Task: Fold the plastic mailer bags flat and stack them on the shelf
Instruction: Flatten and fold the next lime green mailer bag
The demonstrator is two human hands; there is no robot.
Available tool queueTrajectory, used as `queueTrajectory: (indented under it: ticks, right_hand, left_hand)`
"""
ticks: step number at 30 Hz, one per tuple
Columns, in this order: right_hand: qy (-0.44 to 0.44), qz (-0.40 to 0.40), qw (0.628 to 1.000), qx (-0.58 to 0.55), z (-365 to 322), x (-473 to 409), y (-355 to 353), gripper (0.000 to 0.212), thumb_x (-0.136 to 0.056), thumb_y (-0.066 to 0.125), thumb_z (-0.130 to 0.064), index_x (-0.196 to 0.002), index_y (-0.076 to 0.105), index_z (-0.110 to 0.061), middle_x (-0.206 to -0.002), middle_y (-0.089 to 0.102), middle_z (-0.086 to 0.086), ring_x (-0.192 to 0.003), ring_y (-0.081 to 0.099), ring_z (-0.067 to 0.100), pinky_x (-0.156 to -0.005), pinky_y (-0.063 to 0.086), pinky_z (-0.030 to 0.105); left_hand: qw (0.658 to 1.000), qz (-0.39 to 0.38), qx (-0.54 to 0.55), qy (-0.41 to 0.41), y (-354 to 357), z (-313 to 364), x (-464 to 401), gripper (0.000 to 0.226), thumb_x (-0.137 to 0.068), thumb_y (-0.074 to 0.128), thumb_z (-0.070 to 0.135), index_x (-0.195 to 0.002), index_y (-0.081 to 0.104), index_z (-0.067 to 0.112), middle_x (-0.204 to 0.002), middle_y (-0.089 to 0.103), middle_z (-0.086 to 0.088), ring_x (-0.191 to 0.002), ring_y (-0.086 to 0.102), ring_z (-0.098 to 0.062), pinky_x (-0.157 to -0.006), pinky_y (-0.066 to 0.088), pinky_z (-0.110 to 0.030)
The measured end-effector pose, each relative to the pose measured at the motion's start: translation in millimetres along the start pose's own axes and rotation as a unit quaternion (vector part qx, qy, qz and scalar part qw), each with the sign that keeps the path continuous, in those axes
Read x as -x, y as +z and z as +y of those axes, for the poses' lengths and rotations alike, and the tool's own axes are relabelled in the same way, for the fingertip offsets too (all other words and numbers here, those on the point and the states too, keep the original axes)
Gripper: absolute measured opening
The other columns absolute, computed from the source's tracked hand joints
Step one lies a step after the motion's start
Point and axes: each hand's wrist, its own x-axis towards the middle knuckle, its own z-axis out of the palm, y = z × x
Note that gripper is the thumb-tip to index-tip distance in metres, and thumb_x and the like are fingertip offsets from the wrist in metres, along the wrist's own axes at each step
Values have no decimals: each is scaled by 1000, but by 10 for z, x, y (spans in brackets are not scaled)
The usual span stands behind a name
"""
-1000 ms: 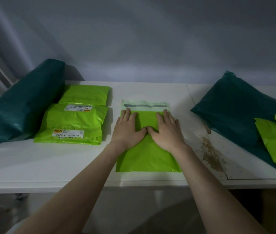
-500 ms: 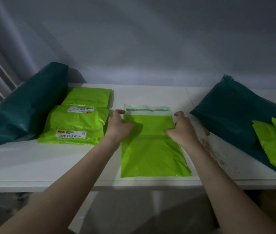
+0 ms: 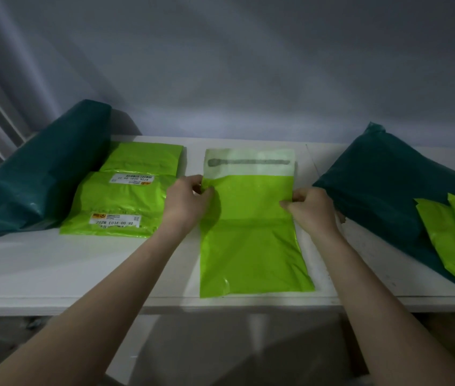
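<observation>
Green mailer [image 3: 251, 235]: lying flat on the white shelf [image 3: 81, 268], in the middle, pale flap end toward the wall; a crease runs across its width
Left hand [image 3: 188, 201]: fingers pinching the mailer's left edge just below the flap
Right hand [image 3: 311, 208]: fingers pinched on the right edge, opposite
Folded stack [image 3: 120, 204]: labelled green mailers, left of the hands; beside a dark teal bag [image 3: 37, 174]
Right side: another teal bag [image 3: 387, 185] with loose green mailers [image 3: 454, 235] on it

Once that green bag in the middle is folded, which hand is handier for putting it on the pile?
Probably the left hand. It pinches the bag's left edge right beside the pile of folded bags; the right hand holds the far edge.
</observation>
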Motion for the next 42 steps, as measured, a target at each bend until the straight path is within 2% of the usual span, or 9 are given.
queueTrajectory:
  ticks: [7, 11, 15, 19, 22, 25, 30, 34, 42]
  right_hand:
    - [-4, 1, 998, -69, 13, 7, 5, 5, -94, 52, -19, -95, 55, -16, -86, 61, -2, -50, 62, 20, -67, 52, 41]
    - [-6, 5, 994, -107, 24, -13, 34, 5, -95, 49, -17, -96, 54, -16, -87, 59, -3, -55, 66, 21, -74, 54, 48]
    - [74, -2, 970, -230, -14, -78, 36, 26, -97, 35, -16, -76, 49, -18, -88, 58, 7, -44, 63, 9, -69, 50, 41]
    - [180, -4, 913, -366, -47, -114, -27, 33, -98, 26, -21, -76, 50, -13, -83, 61, 13, -58, 60, 24, -60, 48, 33]
    - [203, -22, 905, -374, 9, -130, -79, 30, -98, 33, -26, -83, 53, -10, -64, 67, 9, -64, 57, 23, -55, 45, 27]
    - [189, -42, 914, -356, 88, -148, -80, 5, -81, 59, -17, -81, 55, -14, -73, 67, 2, -67, 55, 22, -58, 47, 29]
    - [137, -25, 955, -263, 141, -130, -70, 48, -72, 70, -6, -114, 50, -17, -101, 54, 5, -93, 57, 22, -86, 48, 34]
    - [184, -48, 957, -220, 187, -174, -126, 76, -59, 79, -32, -124, 42, -16, -120, 54, 12, -107, 57, 28, -95, 48, 45]
    - [168, -114, 972, -120, 274, -165, -148, 69, -70, 79, -19, -131, 47, -13, -126, 54, 11, -111, 56, 27, -95, 49, 43]
  left_hand:
    - [990, -44, 99, -91, 6, 2, -5, 19, -91, 58, 30, -89, 64, 13, -55, 59, -3, -31, 48, -8, -37, 44, -17]
    - [935, -137, 249, -213, 66, 72, 77, 15, -97, 45, 19, -95, 56, 9, -71, 63, -8, -39, 59, -10, -40, 50, -20]
    - [886, -119, 363, -262, 35, 124, 57, 32, -97, 29, 15, -81, 55, 5, -78, 60, -11, -61, 60, -18, -51, 53, -22]
    - [859, -105, 422, -271, 24, 86, 38, 30, -96, 32, 15, -78, 54, 5, -79, 61, -13, -67, 58, -20, -60, 53, -23]
    - [874, -93, 403, -254, 74, 35, 32, 23, -96, 45, 18, -80, 57, 7, -89, 63, -4, -69, 56, -18, -69, 52, -26]
    - [912, -97, 323, -233, 124, -3, 33, 16, -89, 61, 17, -94, 66, 3, -82, 65, -4, -68, 59, -13, -65, 52, -21]
    - [929, -121, 286, -203, 161, -12, 61, 32, -82, 67, 4, -113, 63, 4, -101, 65, -11, -78, 60, -12, -67, 49, -12]
    - [934, -118, 270, -200, 201, -5, 81, 39, -79, 68, 1, -118, 61, 2, -117, 62, -18, -88, 60, -19, -71, 49, -12]
    - [948, -133, 239, -162, 223, 22, 129, 33, -82, 67, 4, -113, 59, 13, -106, 59, -7, -90, 58, -17, -74, 48, -15]
